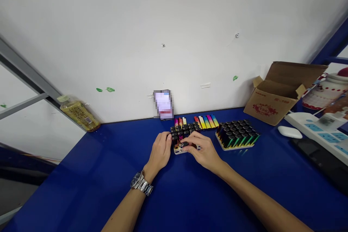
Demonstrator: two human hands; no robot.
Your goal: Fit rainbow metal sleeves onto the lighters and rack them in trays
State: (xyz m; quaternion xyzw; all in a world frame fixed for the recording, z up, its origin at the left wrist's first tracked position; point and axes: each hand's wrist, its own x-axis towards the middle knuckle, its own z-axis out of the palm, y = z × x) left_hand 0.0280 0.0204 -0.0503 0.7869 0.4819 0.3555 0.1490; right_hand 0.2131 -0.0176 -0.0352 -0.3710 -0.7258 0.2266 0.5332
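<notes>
At the middle of the blue table, a pale slotted tray (178,151) holds several upright black-capped sticks (185,128) with shiny coloured bodies. My left hand (160,151), wearing a metal watch, steadies the tray's left side, its fingers pressed together against the tray and the end sticks. Between thumb and fingers, my right hand (202,149) pinches one black-capped stick (184,144) over the front of the tray, where slots show. The exact kind of these sticks cannot be made out. Part of the tray is hidden behind my right fingers.
Right of my hands stands a second tray (239,147) full of black-capped sticks. Multicoloured sticks (208,121) lie along the wall near a propped phone (163,105). An open cardboard box (268,103), white case (289,132), power strip (318,127) and bottle (80,114) stand around the sides.
</notes>
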